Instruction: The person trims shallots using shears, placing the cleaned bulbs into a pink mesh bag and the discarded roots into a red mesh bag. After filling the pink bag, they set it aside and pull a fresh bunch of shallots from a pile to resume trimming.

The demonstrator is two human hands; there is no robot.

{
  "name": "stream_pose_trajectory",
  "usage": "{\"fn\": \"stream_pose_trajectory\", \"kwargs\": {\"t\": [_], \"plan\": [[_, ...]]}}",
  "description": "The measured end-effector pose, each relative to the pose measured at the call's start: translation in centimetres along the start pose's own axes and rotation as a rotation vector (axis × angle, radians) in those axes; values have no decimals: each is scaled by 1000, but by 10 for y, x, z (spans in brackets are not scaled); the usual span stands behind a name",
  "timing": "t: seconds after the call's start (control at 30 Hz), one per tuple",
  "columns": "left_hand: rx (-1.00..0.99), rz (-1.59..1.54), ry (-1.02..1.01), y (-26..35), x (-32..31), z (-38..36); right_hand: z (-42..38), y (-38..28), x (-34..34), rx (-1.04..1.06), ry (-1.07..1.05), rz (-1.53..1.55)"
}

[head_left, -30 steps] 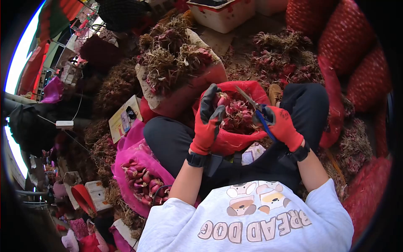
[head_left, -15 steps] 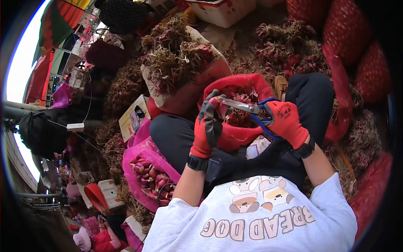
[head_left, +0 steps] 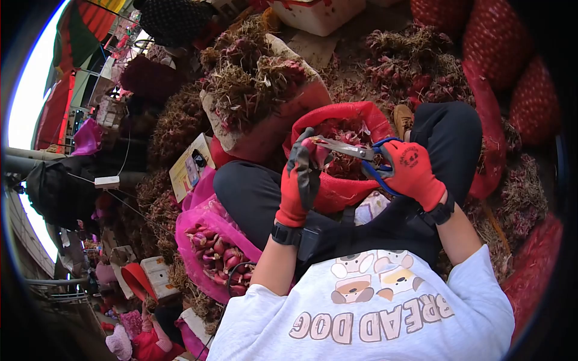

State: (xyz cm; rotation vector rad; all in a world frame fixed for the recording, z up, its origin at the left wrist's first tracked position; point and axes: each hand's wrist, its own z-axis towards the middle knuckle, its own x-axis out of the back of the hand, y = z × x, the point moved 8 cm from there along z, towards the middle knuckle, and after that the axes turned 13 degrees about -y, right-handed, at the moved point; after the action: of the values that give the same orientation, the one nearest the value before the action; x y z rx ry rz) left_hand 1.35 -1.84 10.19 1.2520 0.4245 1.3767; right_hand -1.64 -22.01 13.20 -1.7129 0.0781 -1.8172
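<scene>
My left hand (head_left: pixel 298 175), in a red glove with a dark palm, pinches a reddish shallot (head_left: pixel 320 156) between thumb and fingers. In a matching glove, my right hand (head_left: pixel 413 170) grips the blue handles of a pair of scissors (head_left: pixel 348 149). The blades point left and their tips meet the top of the shallot; whether they are cutting cannot be made out. Directly beyond both hands, between my legs, a red sack (head_left: pixel 344 194) with its rim rolled down holds loose shallots and dry trimmings.
A pink mesh bag (head_left: pixel 188 251) of trimmed shallots stands by my left leg. Ahead, a pale sack (head_left: pixel 271 133) carries bundled shallots with dry roots. More bundles (head_left: pixel 415 66) lie on the ground, near full red mesh sacks (head_left: pixel 497 45). A person in red (head_left: pixel 147 343) sits at lower left.
Both hands stay almost in place, with the scissors still against the shallot. My right hand and the scissor handles have shifted very slightly.
</scene>
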Motion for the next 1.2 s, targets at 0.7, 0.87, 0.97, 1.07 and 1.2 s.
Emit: {"fn": "stream_pose_trajectory", "kwargs": {"t": [0.7,0.87,0.97,1.07,1.2], "plan": [[140,-1010,-6,-25,-19,-9,-1,12,-25,-42,-90,104],[312,-897,51,-28,-20,-11,-3,17,-32,-78,-155,107],[302,-880,32,-28,-20,-13,-4,27,-38,-164,-200,205],[283,-987,63,-22,-18,-10,1,24,-24,-158,-126,360],[335,-984,29,-24,-17,-11,4,19,-26,-100,-156,553]]}}
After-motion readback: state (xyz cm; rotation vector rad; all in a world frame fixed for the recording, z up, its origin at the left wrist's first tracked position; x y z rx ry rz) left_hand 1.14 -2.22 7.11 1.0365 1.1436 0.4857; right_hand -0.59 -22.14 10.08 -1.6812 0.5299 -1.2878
